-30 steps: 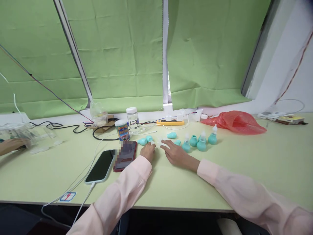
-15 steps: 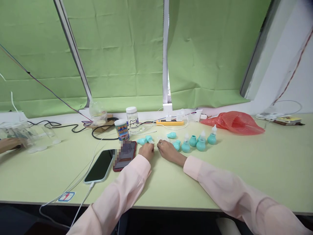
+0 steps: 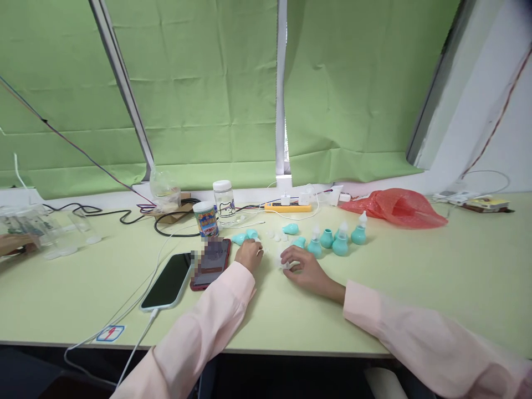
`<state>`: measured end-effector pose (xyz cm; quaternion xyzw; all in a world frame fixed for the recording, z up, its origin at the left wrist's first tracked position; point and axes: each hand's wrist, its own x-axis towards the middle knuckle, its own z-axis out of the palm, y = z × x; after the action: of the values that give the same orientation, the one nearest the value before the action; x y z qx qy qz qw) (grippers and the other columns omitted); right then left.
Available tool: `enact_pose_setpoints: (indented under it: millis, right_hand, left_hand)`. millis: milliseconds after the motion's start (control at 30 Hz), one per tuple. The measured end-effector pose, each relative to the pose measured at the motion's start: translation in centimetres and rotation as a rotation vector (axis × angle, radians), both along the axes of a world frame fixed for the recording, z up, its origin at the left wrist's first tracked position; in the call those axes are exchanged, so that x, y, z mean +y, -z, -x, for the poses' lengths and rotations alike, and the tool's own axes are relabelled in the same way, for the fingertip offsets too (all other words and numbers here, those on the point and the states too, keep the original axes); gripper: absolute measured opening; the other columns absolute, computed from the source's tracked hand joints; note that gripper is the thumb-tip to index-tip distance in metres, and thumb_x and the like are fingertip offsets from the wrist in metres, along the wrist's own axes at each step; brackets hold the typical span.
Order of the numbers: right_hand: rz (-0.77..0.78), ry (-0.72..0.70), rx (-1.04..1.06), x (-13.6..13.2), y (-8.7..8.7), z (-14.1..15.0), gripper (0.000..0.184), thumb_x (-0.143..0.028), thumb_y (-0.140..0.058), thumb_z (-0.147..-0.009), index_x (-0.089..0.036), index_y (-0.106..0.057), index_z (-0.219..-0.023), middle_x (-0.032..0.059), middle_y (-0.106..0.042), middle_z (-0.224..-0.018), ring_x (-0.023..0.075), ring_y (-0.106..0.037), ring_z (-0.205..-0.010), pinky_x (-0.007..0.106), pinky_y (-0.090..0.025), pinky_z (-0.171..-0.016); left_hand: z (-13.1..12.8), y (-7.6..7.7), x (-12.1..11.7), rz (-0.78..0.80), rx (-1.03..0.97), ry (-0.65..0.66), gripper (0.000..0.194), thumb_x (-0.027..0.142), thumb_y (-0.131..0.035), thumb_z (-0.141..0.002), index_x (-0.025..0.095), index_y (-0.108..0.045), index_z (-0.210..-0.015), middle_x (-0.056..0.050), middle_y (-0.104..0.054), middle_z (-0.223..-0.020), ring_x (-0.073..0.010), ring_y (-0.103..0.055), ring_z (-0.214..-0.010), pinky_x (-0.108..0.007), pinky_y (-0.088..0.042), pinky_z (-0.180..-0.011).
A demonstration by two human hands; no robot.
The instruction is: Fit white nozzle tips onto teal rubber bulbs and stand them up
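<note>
My left hand (image 3: 249, 255) rests curled on the pale green table (image 3: 394, 288), just right of a red phone (image 3: 210, 263); I see nothing in it. My right hand (image 3: 302, 267) lies nearer the front, its fingers closed on a small white cap (image 3: 285, 265). Beyond my hands, teal rubber bulbs lie on their sides (image 3: 240, 239) (image 3: 291, 228). More teal bulbs stand upright with white tips (image 3: 341, 244) (image 3: 359, 234), and one stands without a tip (image 3: 327, 238). Loose white caps (image 3: 277, 236) lie between them.
A white-cased phone (image 3: 168, 280) on a charging cable lies left of the red phone. A printed can (image 3: 205, 219), a clear jar (image 3: 224, 202), a yellow power strip (image 3: 288, 208) and a red plastic bag (image 3: 394, 206) sit behind. Another person's hand (image 3: 14, 244) is at far left.
My right hand has drawn back from the loose caps toward me and to the right, now closed on a white cap. My left hand has barely moved.
</note>
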<state>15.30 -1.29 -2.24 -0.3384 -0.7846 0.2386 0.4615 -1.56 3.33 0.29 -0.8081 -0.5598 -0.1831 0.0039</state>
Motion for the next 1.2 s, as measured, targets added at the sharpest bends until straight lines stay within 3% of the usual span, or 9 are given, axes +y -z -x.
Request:
enact_pose_setpoints:
  millis: [133,200,300,700,1000,1200]
  right_hand:
    - [0.278,0.000,0.202,0.8,0.6,-0.6,0.015,-0.018,-0.057,-0.059,-0.016,-0.052,-0.073,0.0045,-0.055,-0.083,0.0118,-0.053,-0.062,0.025,-0.047,-0.051]
    - [0.362,-0.005,0.288,1.2,0.6,-0.6,0.018,-0.019,-0.060,-0.056,-0.015,-0.053,-0.073,0.0046,-0.057,-0.082,0.0112,-0.054,-0.057,0.027,-0.047,-0.051]
    - [0.433,-0.001,0.389,1.4,0.4,-0.5,0.022,-0.022,-0.064,-0.054,-0.014,-0.054,-0.072,0.0046,-0.059,-0.079,0.0118,-0.055,-0.054,0.030,-0.048,-0.054]
    - [0.579,-0.048,0.495,1.0,-0.2,-0.6,0.026,-0.022,-0.068,-0.050,-0.013,-0.057,-0.071,0.0016,-0.058,-0.069,0.0118,-0.056,-0.052,0.029,-0.048,-0.056]
    - [0.654,-0.088,0.586,1.3,0.1,-0.8,0.026,-0.020,-0.069,-0.049,-0.013,-0.058,-0.071,0.0008,-0.058,-0.070,0.0117,-0.057,-0.056,0.030,-0.048,-0.061]
    - [0.684,-0.129,0.618,1.2,0.2,-0.9,0.024,-0.020,-0.067,-0.052,-0.014,-0.057,-0.073,0.0008,-0.059,-0.066,0.0110,-0.057,-0.056,0.030,-0.047,-0.063]
  left_hand:
    - [-0.4,-0.2,-0.7,0.031,-0.369,0.217,0.021,0.021,-0.047,-0.068,0.012,-0.061,-0.080,-0.006,-0.060,-0.077,-0.0109,-0.053,-0.066,-0.021,-0.045,-0.060]
    - [-0.6,-0.1,-1.1,0.089,-0.587,0.329,0.020,0.021,-0.052,-0.064,0.011,-0.062,-0.078,-0.007,-0.061,-0.074,-0.0108,-0.053,-0.063,-0.021,-0.046,-0.056]
    - [-0.8,0.2,-1.4,0.161,-0.714,0.408,0.025,0.019,-0.057,-0.059,0.009,-0.061,-0.081,-0.008,-0.062,-0.073,-0.0114,-0.054,-0.064,-0.022,-0.048,-0.057]
    - [-1.0,0.2,-1.6,0.217,-0.784,0.410,0.025,0.022,-0.062,-0.056,0.008,-0.063,-0.077,-0.010,-0.063,-0.073,-0.0146,-0.058,-0.066,-0.027,-0.050,-0.063]
    - [-1.0,0.6,-1.2,-0.109,-0.589,0.521,0.012,0.021,-0.059,-0.061,0.016,-0.066,-0.069,-0.007,-0.064,-0.070,-0.0155,-0.057,-0.068,-0.030,-0.047,-0.066]
    - [-1.0,0.7,-1.2,-0.070,-0.590,0.515,0.014,0.022,-0.057,-0.064,0.016,-0.065,-0.074,-0.007,-0.064,-0.072,-0.0145,-0.057,-0.069,-0.027,-0.047,-0.065]
